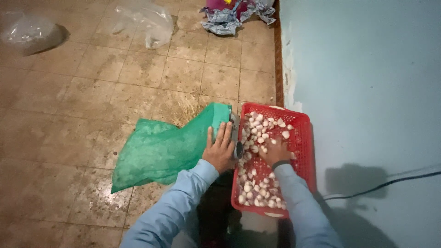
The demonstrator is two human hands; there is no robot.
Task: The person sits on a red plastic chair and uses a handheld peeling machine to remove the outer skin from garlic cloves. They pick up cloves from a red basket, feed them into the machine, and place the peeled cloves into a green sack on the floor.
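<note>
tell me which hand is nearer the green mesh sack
Left. The left hand rests on the green mesh sack; the right hand is apart from it, inside the red basket among garlic cloves.

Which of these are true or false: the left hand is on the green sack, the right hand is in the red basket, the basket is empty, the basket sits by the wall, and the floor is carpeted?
1. The left hand rests on the green mesh sack. True.
2. The right hand is inside the red plastic basket. True; it lies among the garlic cloves.
3. The basket is empty. False; pale garlic cloves are spread along its length.
4. The basket sits beside the light blue wall. True.
5. The floor is carpeted. False; it is a stained tiled floor, with clear plastic bags lying further off.
</note>
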